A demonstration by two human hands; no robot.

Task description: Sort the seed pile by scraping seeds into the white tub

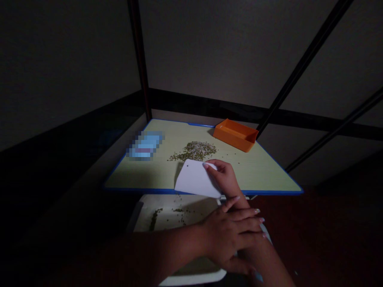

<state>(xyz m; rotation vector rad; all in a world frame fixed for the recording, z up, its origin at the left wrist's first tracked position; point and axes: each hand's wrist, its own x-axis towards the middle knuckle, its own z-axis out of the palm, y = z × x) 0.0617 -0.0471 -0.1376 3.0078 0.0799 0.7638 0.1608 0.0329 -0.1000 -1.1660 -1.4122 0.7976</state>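
Note:
My right hand grips a white flat scraper by its right side, thumb on top, over the table's near edge. Beyond the scraper lies a heap of small green and whitish grains, with several strays around it. My left hand rests across my right forearm, fingers stretched out, holding nothing. Below the edge, a white tub has green grains scattered inside. A few grains show between the scraper and the tub. My left arm hides part of the tub.
An orange open box stands at the back right of the pale table, which has a blue rim. A blurred-out bluish rectangle lies at the left. Panelled walls rise close behind the table.

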